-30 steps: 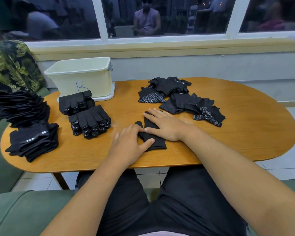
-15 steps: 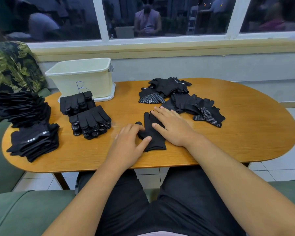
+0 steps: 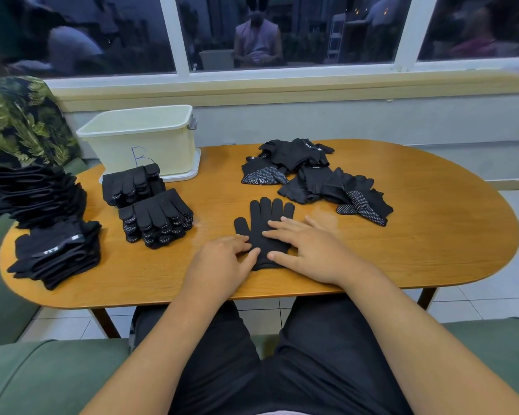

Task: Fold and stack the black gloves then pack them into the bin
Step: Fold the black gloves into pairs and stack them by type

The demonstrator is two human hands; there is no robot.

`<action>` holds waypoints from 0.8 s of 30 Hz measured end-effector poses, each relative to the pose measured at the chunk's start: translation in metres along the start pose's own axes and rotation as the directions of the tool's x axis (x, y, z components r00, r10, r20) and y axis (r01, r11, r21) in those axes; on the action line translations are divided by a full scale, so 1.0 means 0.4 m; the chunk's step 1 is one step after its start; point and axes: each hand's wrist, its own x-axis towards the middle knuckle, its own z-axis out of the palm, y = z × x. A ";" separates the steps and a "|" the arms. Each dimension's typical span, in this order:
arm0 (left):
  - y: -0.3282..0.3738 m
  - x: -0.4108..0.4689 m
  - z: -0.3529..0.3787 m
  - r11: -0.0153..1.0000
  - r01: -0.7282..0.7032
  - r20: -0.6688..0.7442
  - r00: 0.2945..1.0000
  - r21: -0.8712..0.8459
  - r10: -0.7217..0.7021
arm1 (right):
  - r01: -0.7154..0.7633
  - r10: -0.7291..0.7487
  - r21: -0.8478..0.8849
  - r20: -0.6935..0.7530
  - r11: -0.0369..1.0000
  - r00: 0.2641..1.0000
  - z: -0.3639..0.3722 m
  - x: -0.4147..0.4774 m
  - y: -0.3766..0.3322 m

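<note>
Lying flat well in front and to the right of the bin (image 3: 138,145), a single black glove (image 3: 259,223) is seen spread on the wooden table (image 3: 432,235), its fingers pointed away from the person and its thumb turned toward the bin's side; its cuff end is pressed down by both hands, the left hand (image 3: 222,259) with straight fingers on the edge nearer the bin, the right hand (image 3: 309,250) laid flat with spread fingers on the palm and the far edge; nothing is gripped by either; a loose pile (image 3: 312,175) of unfolded gloves, some showing white-dotted palms, is found to the right of the bin; two neat stacks (image 3: 158,218) are set just in front of the bin, the farther one covering the bottom of the letter B written on its wall; two larger dark heaps (image 3: 57,253) lie to the left of the bin and nearer; the farther heap is cut off by the frame edge, and the bin's inside cannot be seen.
</note>
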 end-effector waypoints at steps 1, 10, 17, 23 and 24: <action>0.000 0.000 0.000 1.000 -0.001 -0.001 1.000 -0.010 0.001 | -0.002 0.002 -0.002 -0.002 1.000 1.000 0.000 0.000 0.000; -0.004 -0.014 -0.022 0.973 -0.174 0.101 0.976 -0.154 0.191 | 0.221 -0.185 0.116 -0.256 0.968 0.949 0.001 -0.044 -0.008; -0.017 -0.009 -0.011 0.972 -0.130 0.109 0.982 -0.196 0.154 | 0.206 -0.181 0.081 -0.244 0.975 0.953 0.007 -0.038 -0.013; -0.016 -0.010 -0.015 0.966 -0.157 0.129 0.974 -0.207 0.186 | 0.209 -0.191 0.058 -0.222 0.976 0.956 0.001 -0.035 -0.017; -0.017 -0.011 -0.015 0.964 -0.162 0.130 0.973 -0.213 0.192 | 0.211 -0.193 0.062 -0.219 0.975 0.956 0.000 -0.036 -0.017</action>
